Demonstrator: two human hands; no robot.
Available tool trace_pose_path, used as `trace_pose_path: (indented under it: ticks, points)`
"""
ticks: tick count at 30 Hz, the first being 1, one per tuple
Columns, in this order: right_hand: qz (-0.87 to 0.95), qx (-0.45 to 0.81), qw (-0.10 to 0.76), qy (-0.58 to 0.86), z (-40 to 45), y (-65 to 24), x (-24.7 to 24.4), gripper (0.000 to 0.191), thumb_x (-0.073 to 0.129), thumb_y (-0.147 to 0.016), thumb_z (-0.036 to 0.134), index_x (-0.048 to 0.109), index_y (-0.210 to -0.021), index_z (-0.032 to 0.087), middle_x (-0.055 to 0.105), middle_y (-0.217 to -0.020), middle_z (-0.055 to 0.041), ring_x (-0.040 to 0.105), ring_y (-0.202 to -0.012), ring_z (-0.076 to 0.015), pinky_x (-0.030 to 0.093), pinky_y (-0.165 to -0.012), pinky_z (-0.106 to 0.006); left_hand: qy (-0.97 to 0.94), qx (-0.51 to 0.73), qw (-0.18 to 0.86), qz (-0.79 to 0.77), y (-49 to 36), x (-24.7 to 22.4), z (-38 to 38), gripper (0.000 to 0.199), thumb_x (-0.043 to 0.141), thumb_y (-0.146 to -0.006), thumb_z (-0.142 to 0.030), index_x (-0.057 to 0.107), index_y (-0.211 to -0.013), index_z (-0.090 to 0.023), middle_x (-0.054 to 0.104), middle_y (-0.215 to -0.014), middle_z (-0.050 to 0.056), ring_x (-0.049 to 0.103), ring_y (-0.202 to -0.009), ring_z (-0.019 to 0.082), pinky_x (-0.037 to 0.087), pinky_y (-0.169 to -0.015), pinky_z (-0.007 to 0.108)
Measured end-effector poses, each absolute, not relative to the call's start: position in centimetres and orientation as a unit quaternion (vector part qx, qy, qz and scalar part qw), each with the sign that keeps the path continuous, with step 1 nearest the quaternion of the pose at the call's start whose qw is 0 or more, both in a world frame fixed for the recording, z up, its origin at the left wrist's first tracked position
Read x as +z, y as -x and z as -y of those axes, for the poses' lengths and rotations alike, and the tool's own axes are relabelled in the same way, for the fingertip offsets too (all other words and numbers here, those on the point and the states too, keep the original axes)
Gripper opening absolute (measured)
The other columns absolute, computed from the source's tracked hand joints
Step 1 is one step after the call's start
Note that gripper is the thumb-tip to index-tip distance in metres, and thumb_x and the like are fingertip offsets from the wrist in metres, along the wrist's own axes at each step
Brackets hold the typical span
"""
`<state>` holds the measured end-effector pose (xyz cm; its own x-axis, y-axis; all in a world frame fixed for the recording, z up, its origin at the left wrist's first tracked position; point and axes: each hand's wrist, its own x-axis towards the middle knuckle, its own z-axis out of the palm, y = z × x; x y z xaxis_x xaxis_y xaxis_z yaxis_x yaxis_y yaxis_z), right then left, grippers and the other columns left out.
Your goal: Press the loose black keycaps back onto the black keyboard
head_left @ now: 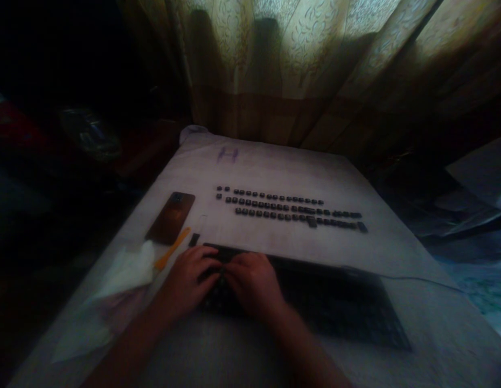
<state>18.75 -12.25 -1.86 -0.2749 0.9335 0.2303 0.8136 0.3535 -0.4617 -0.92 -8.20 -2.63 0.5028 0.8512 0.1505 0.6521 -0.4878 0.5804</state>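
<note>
Head view. Keyboard (339, 304) lies flat under the fingers of both hands; its left end sits at the fingertips and the rest runs off to the right of them. Left hand (194, 274): fingers bent and slightly parted, tips at the keyboard's left end. Right hand (256, 281): fingers curled and bunched, tips just beside those of the left. Cannot tell whether either has hold of a key; the contact spot is dark and blurred.

Beyond the fingers, mostly to the right, loose keys (261, 204) lie in three rough rows on the white cloth (275, 167), well apart from both hands. One black piece (194, 239) lies just beyond the left fingers. Left of them: orange tool (172, 249), then phone (172, 218), back up, farther out. A crumpled pale wrap (131, 269) lies left of the left hand. Cable (420, 280) trails off right of the fingers.

Possible container: glassy object (91, 134), far left of the fingers, in shadow; contents unreadable.
</note>
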Motion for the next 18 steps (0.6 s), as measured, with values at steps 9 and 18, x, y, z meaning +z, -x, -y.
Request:
trace_pose_path:
  ticks: [9, 18]
  points:
    - [0.772, 0.139, 0.238, 0.572, 12.3, -18.4, -2.0, 0.011, 0.067, -0.089, 0.021, 0.078, -0.086, 0.024, 0.072, -0.084, -0.0036, 0.063, -0.08, -0.0203, 0.041, -0.073, -0.033, -0.826, 0.225, 0.233, -0.461, 0.6, -3.1, 8.2, 0.014, 0.069, -0.079, -0.018, 0.073, -0.088, -0.028, 0.07, -0.114, 0.003, 0.06, -0.112, 0.026, 0.047, -0.1, 0.046]
    - [0.773, 0.171, 0.166, 0.588, 11.7, -18.1, -0.4, 0.013, 0.069, -0.088, 0.02, 0.08, -0.092, 0.026, 0.073, -0.085, -0.0033, 0.065, -0.082, -0.0206, 0.043, -0.074, -0.033, -0.83, 0.218, 0.238, -0.455, 0.6, -2.8, 8.2, 0.014, 0.069, -0.078, -0.016, 0.072, -0.087, -0.027, 0.069, -0.114, 0.002, 0.059, -0.112, 0.026, 0.046, -0.099, 0.044]
